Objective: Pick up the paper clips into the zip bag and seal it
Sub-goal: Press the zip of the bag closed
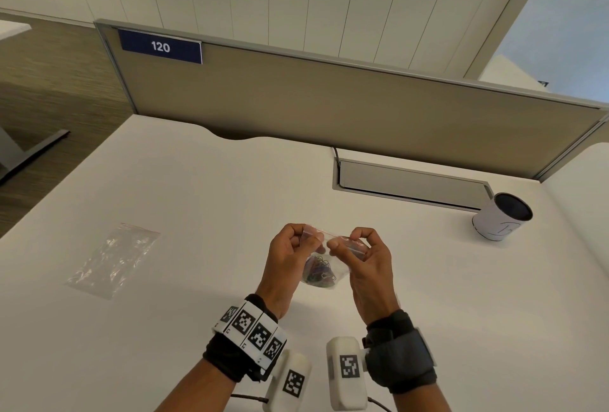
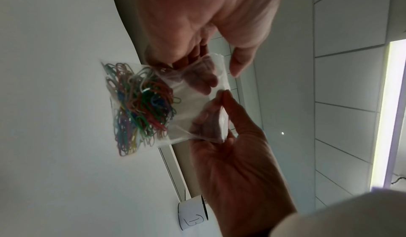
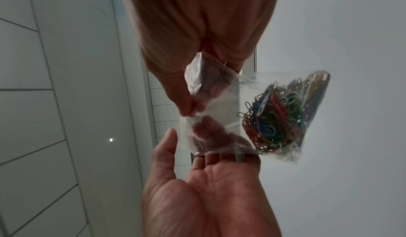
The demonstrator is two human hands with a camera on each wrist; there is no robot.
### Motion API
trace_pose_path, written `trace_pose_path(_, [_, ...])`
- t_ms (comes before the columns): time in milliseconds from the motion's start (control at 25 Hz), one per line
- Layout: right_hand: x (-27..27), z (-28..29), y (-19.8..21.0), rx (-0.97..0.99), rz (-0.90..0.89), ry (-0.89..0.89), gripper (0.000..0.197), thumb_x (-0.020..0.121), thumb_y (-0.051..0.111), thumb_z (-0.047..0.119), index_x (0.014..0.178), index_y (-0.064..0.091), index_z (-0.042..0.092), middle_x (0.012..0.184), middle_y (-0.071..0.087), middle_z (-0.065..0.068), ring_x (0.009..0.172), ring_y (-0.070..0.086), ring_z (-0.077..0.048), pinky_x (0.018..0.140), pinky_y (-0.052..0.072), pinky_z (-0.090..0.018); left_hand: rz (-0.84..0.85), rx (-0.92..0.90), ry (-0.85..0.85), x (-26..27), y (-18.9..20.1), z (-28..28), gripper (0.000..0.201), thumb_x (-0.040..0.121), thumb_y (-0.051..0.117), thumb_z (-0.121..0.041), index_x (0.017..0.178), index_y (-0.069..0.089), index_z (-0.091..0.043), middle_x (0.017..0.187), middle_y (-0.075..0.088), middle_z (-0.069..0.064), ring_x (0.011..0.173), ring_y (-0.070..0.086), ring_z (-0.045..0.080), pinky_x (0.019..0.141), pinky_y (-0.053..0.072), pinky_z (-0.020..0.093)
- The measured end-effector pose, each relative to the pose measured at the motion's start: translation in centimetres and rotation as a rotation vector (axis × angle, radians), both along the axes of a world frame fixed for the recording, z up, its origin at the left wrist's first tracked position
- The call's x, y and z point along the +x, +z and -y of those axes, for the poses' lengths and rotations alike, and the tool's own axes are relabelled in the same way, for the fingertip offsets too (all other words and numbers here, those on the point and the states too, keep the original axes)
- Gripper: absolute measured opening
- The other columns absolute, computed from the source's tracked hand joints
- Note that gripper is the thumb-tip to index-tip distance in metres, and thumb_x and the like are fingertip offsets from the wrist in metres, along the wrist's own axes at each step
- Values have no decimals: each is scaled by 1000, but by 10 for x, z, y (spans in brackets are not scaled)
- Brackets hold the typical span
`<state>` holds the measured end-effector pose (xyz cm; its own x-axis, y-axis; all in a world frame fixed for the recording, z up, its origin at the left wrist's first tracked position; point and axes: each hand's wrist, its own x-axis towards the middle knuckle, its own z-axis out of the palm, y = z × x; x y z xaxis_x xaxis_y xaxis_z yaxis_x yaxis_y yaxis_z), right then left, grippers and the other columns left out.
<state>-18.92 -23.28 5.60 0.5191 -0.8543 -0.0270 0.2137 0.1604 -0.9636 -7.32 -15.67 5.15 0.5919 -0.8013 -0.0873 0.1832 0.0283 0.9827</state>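
Clear zip bag point(image 1: 341, 271): mouth up, zip edge running left-right
paper clips point(image 1: 318, 271): colourful clump in the hanging bottom
left hand point(image 1: 286, 256): fingers pinching zip edge
right hand point(image 1: 369, 263): fingers pinching other end

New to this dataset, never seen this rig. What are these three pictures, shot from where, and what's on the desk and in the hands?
No machine here: a person works with two bare hands. The wide picture comes from a camera on the head, looking down; the other two come from cameras strapped to each wrist, looking along the fingers. The left hand and right hand pinch the top edge of a clear zip bag holding coloured paper clips, over the white desk. On the desk: a second clear plastic bag and a white cup.
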Motion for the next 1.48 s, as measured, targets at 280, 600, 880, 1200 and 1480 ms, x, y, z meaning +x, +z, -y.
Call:
trace_pose_path(280, [0, 1, 1, -50, -58, -4, 32, 70, 74, 19, 91, 52, 10, 90, 70, -22, 80, 71, -29, 74, 57, -30, 116, 26, -28, 2, -4, 1, 14, 91, 58, -20, 99, 64, -10, 97, 70, 13, 94, 66, 27, 79, 58, 28])
trace_pose_path(600, [-4, 4, 2, -108, -112, 6, 37, 67, 75, 20, 92, 50, 10, 81, 77, -7, 80, 73, -26, 74, 60, -29, 47, -27, -87, 4, 3, -3, 13, 84, 68, -16, 93, 68, -7, 95, 73, 11, 91, 68, 23, 78, 58, 27])
trace_pose_path(880, [-6, 4, -2, -19, -87, -18, 48, 66, 77, 18, 105, 52, 4, 85, 76, -15, 81, 72, -31, 79, 58, -34, 115, 19, 1, 0, 1, 0, 2, 86, 66, -20, 86, 68, -20, 93, 72, 8, 92, 67, 23, 74, 55, 22])
trace_pose_path(1200, [-9, 5, 1, 35, 59, -13, 41, 67, 76, 14, 89, 42, 11, 71, 74, -15, 74, 71, -30, 73, 56, -29, -37, -11, 38, 3, 1, -3, 8, 79, 73, -14, 86, 73, -10, 81, 75, 9, 79, 71, 22, 67, 58, 26])
trace_pose_path(1480, [-12, 6, 2, 24, -10, -7, 31, 69, 74, 9, 79, 44, 10, 80, 75, -22, 79, 71, -33, 72, 55, -31, -80, -47, 17, 11, 0, -3, 12, 83, 67, -7, 80, 70, 4, 75, 72, 14, 74, 69, 16, 63, 55, 19])
